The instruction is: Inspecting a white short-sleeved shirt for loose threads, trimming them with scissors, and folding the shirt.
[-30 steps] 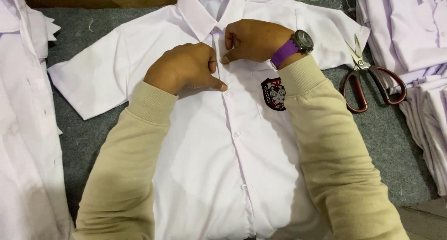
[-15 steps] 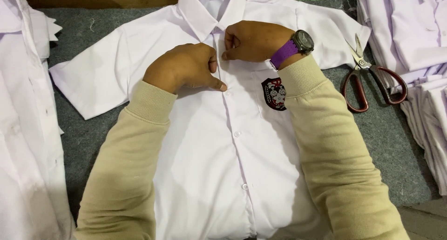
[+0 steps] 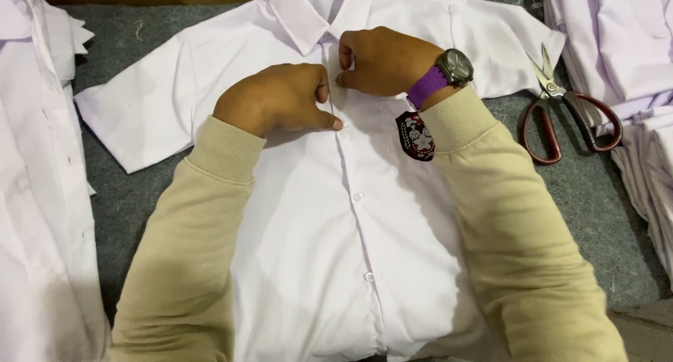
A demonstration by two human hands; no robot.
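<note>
A white short-sleeved shirt (image 3: pixel 336 215) lies face up on a grey felt surface (image 3: pixel 133 186), collar at the top. It has a dark embroidered badge (image 3: pixel 415 135) on the chest. My left hand (image 3: pixel 277 99) pinches the front placket just below the collar, thumb pressed flat on the cloth. My right hand (image 3: pixel 382 60) grips the opposite edge of the placket at the same spot, fingers curled. A dark watch on a purple strap (image 3: pixel 442 74) sits on my right wrist. Both arms wear beige sleeves.
Red-handled scissors (image 3: pixel 564 116) lie on the felt to the right of the shirt. More white shirts are stacked at the right edge (image 3: pixel 631 46) and spread along the left edge (image 3: pixel 35 193). A wooden edge runs along the top.
</note>
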